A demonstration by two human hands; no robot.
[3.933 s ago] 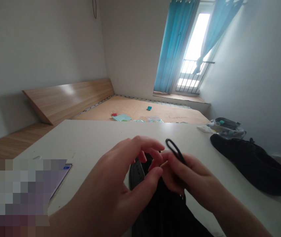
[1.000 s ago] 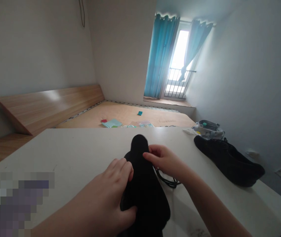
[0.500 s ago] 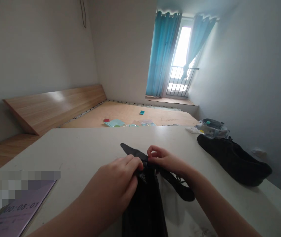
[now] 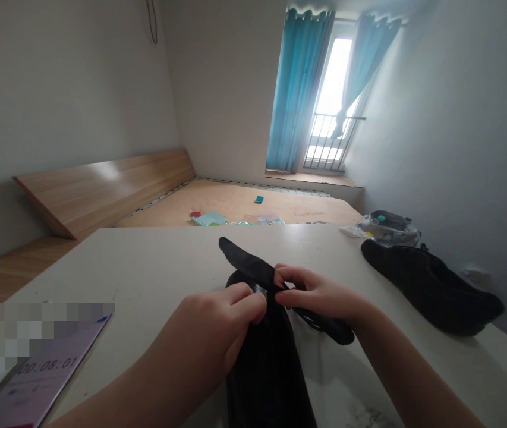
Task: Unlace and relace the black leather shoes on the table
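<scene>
A black shoe (image 4: 268, 374) points away from me at the front middle of the white table. My left hand (image 4: 230, 312) is closed on the upper part of this shoe, where a small shiny patch shows beside the fingertips. Across the shoe lies a long flat black piece (image 4: 246, 261), perhaps the tongue or an insole; its kind is not certain. My right hand (image 4: 306, 291) pinches it near its middle, and its other end reaches out below the right wrist. A second black shoe (image 4: 431, 288) rests on the table to the right.
On the white table (image 4: 146, 267), a device with a timer display (image 4: 48, 368) lies at front left. A clear bag (image 4: 391, 229) stands behind the second shoe. Beyond the table are a wooden platform (image 4: 217, 193) with small items, a slanted wooden board (image 4: 106, 184) and a curtained window.
My right hand has lifted the flat black piece slightly, uncovering the tip of the shoe beneath. My left hand has shifted a little to the right. The view has tilted slightly.
</scene>
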